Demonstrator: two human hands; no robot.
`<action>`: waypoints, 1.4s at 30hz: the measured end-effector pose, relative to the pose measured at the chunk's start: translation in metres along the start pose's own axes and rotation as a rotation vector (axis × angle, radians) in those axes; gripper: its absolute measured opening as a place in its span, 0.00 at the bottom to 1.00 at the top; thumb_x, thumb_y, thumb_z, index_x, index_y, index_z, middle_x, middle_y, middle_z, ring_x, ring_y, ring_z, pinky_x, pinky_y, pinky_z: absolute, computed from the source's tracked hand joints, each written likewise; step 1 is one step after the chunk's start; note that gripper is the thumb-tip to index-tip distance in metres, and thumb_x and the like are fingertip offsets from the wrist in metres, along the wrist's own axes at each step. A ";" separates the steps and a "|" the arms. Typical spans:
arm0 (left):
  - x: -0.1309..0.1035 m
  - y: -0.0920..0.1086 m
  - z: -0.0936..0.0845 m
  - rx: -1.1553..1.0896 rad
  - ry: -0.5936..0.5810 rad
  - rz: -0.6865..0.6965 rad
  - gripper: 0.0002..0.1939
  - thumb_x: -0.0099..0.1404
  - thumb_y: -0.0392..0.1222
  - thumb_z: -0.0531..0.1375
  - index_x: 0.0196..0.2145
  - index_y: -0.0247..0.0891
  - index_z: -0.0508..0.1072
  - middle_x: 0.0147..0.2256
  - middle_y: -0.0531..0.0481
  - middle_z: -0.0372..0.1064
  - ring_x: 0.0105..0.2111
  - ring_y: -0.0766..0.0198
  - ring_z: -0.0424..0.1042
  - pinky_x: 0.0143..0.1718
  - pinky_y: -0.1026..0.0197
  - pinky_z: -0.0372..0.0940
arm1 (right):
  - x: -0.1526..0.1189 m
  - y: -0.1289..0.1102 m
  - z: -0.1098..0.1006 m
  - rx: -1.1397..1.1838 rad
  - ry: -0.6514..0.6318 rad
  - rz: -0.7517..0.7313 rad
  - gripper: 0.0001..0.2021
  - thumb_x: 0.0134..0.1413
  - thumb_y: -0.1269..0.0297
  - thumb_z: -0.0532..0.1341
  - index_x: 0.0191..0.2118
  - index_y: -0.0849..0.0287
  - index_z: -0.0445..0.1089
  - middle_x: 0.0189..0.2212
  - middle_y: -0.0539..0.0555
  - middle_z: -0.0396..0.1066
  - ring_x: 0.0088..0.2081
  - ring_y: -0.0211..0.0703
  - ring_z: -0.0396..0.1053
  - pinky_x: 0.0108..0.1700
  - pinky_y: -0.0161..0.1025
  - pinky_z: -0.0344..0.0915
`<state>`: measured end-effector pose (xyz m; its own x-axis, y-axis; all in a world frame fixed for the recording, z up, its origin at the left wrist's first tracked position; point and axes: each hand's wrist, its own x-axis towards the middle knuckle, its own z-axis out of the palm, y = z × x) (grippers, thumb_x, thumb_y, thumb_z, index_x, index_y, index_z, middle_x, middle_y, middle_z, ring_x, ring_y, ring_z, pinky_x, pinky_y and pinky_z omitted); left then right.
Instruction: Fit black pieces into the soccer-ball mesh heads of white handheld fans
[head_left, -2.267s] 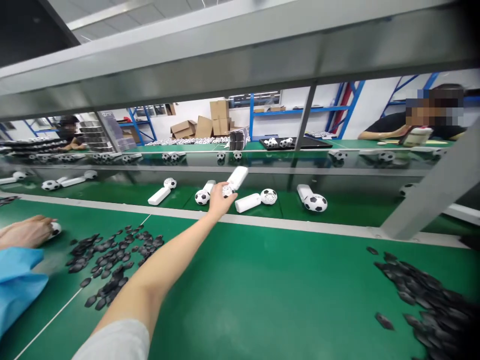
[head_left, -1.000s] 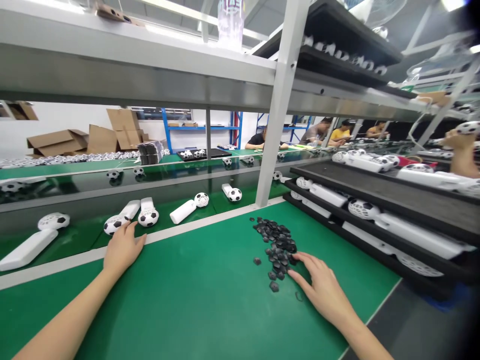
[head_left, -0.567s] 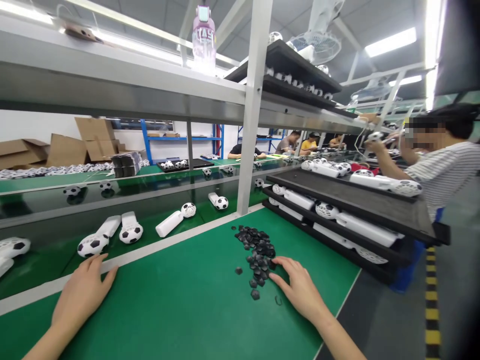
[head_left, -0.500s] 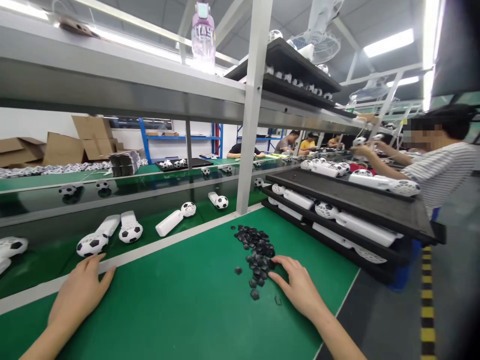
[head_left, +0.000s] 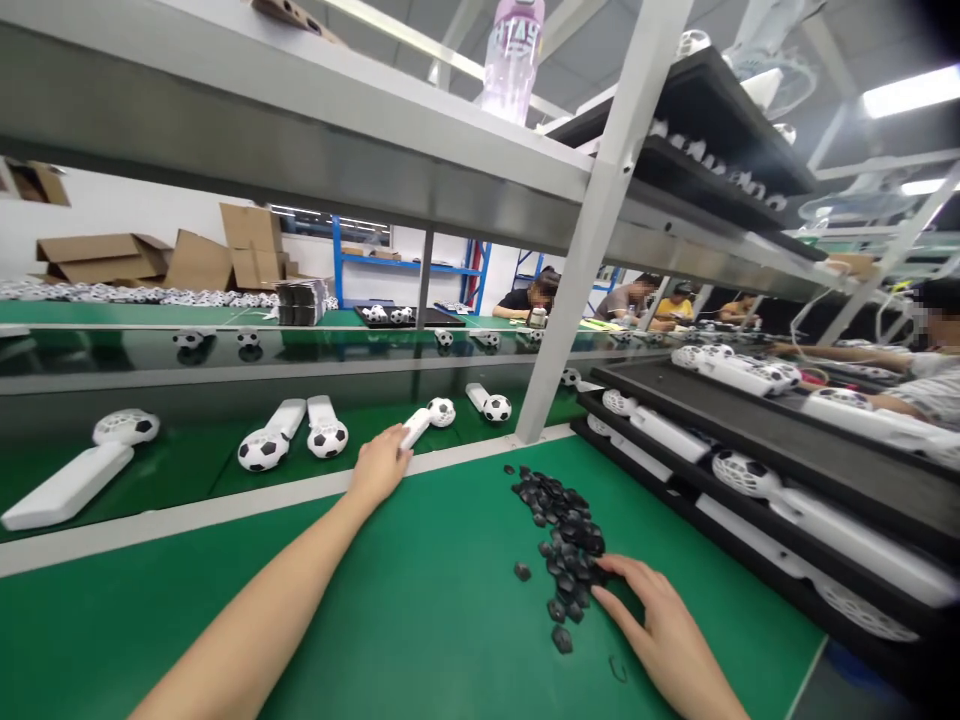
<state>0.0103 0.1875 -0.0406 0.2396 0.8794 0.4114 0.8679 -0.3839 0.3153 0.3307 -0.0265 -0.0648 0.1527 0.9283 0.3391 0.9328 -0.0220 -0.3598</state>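
My left hand [head_left: 381,466] reaches over the pale rail at the belt's edge. Its fingers are closed on the handle end of a white football-headed handheld fan shell [head_left: 417,427], hiding that end. My right hand [head_left: 651,612] rests at the right side of a heap of small black pentagon pieces [head_left: 564,540]. Thumb and fingers are apart there, fingertips at the heap's edge, with nothing visible between them. More football-headed shells lie on the dark green belt, one [head_left: 328,428] left of my left hand and another [head_left: 491,403] further right.
Black trays [head_left: 675,400] of white shells are stacked at the right. A metal post [head_left: 577,290] rises behind the heap to a shelf bearing a bottle [head_left: 513,60]. A bent dark clip [head_left: 617,668] lies near my right hand. Several people sit further along the line.
My left hand has moved right and forward from the rail's left part onto a shell's handle. My right hand stays beside the black pieces. The view has turned left, and shells have shifted on the belt.
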 end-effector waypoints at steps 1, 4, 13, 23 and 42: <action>0.000 0.002 0.001 -0.006 -0.018 0.066 0.18 0.61 0.40 0.51 0.50 0.42 0.66 0.55 0.47 0.58 0.53 0.54 0.59 0.50 0.52 0.57 | 0.000 -0.001 -0.001 -0.003 -0.002 0.004 0.16 0.53 0.50 0.53 0.43 0.51 0.67 0.45 0.53 0.68 0.48 0.49 0.64 0.46 0.45 0.66; -0.003 0.004 0.001 -0.003 -0.051 0.193 0.14 0.61 0.37 0.51 0.41 0.45 0.72 0.55 0.52 0.59 0.55 0.56 0.56 0.51 0.51 0.54 | 0.000 -0.003 -0.001 -0.014 -0.004 -0.007 0.16 0.52 0.50 0.54 0.43 0.51 0.67 0.45 0.53 0.68 0.48 0.49 0.64 0.47 0.46 0.65; -0.002 0.002 0.005 0.082 -0.105 0.193 0.16 0.63 0.43 0.47 0.42 0.43 0.72 0.58 0.50 0.52 0.51 0.52 0.61 0.43 0.52 0.61 | 0.002 -0.002 -0.003 0.017 -0.035 -0.006 0.15 0.54 0.51 0.53 0.42 0.51 0.67 0.45 0.53 0.67 0.48 0.48 0.63 0.48 0.46 0.63; -0.010 -0.001 0.001 0.181 -0.106 0.092 0.22 0.63 0.49 0.44 0.43 0.35 0.71 0.51 0.40 0.62 0.48 0.51 0.64 0.47 0.52 0.59 | 0.001 -0.013 0.002 -0.167 -0.052 0.117 0.39 0.46 0.38 0.50 0.59 0.56 0.50 0.62 0.62 0.42 0.62 0.58 0.38 0.55 0.59 0.47; -0.065 0.014 -0.021 0.085 -0.165 0.165 0.26 0.61 0.57 0.45 0.46 0.38 0.68 0.49 0.45 0.65 0.49 0.52 0.62 0.48 0.50 0.57 | 0.120 -0.016 0.036 0.200 -0.146 -0.119 0.37 0.40 0.40 0.57 0.58 0.45 0.53 0.61 0.55 0.46 0.61 0.57 0.41 0.57 0.61 0.39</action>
<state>-0.0026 0.1193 -0.0453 0.4429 0.8434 0.3041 0.8428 -0.5073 0.1796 0.3221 0.0984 -0.0501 -0.0169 0.9640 0.2655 0.8562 0.1511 -0.4941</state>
